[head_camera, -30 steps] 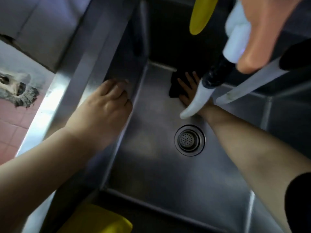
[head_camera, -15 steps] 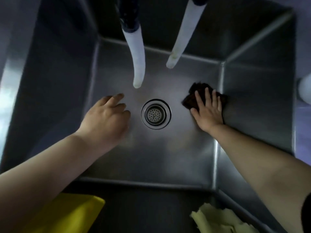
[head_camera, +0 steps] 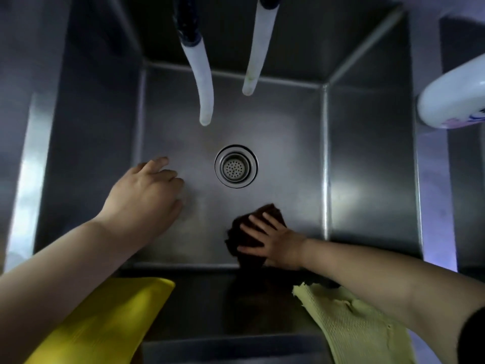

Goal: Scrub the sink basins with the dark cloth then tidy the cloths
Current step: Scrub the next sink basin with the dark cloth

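Moved the dark cloth (head_camera: pixel 256 233) from the right wall of the basin down to the near edge of the floor since half a second ago, right by the front wall. Right hand (head_camera: pixel 275 243) came along with it, fingers straight and spread flat on top, pressing it onto the steel, nothing curled around it. So an open, flat press rather than a proper grip.

Left hand (head_camera: pixel 145 199) sitting about where it was, left of the drain (head_camera: pixel 236 166), fingers loosely bent and fingertips resting on the sink floor. Holding nothing, relaxed and open.

Sink basin (head_camera: pixel 367 179) all stainless, drain roughly dead centre with a perforated strainer. Cloth lying between drain and front wall, a bit to the right, well clear of the drain itself.

Two pale hoses hanging down from the top: left hose (head_camera: pixel 203 85) longer, curved, with a dark collar up top, ending above the floor behind the drain. Right hose (head_camera: pixel 256 61) shorter, ending near the back wall.

Draped over the front rim: bright yellow cloth (head_camera: pixel 105 319) on the left under the left forearm, pale green waffle-weave cloth (head_camera: pixel 351 327) on the right, ragged at its edge, partly under the right forearm. White bottle (head_camera: pixel 454 101) poking in at the right edge, with some printing too blurry to read.
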